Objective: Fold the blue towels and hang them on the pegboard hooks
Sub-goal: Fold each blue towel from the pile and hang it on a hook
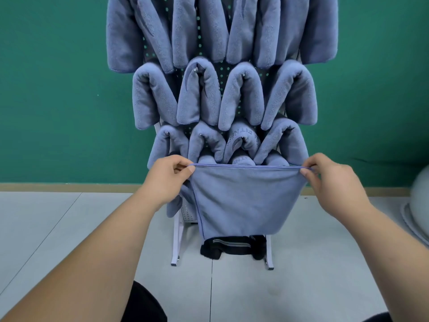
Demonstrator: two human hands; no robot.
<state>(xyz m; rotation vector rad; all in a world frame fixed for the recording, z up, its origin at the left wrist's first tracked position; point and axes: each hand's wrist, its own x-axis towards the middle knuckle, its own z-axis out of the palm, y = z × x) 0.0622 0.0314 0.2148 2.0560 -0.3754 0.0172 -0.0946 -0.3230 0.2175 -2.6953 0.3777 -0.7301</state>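
A blue towel (243,201) hangs doubled over in front of me, its top edge pulled taut between both hands. My left hand (167,177) pinches the top left corner and my right hand (332,180) pinches the top right corner. Behind it stands the pegboard (220,73), a dark perforated panel on a white frame. Several folded blue towels (199,94) are draped over its hooks in rows. The held towel hides the lowest part of the board.
The rack's white legs (176,242) stand on a grey tiled floor. A black item (229,247) lies between the legs. A green wall is behind. A pale rounded object (417,205) sits at the right edge.
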